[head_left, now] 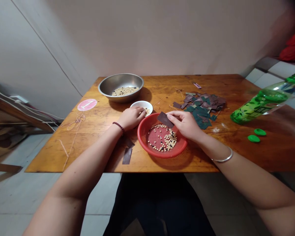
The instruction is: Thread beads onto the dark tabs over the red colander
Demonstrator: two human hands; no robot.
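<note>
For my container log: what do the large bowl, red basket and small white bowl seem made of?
Large bowl: metal, probably stainless steel, given its grey satin sheen. Red basket: likely plastic, semi-glossy, with even colour and a fine mesh base. Small white bowl: smooth; ceramic or plastic, the look leaves it open.

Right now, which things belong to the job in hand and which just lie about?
Likely in use: red basket, small balls, white bowl, steel bowl, dark piece in the right fingers, pile of pieces.

Apparently lying about: green bottle, two green ovals, round tag.
</note>
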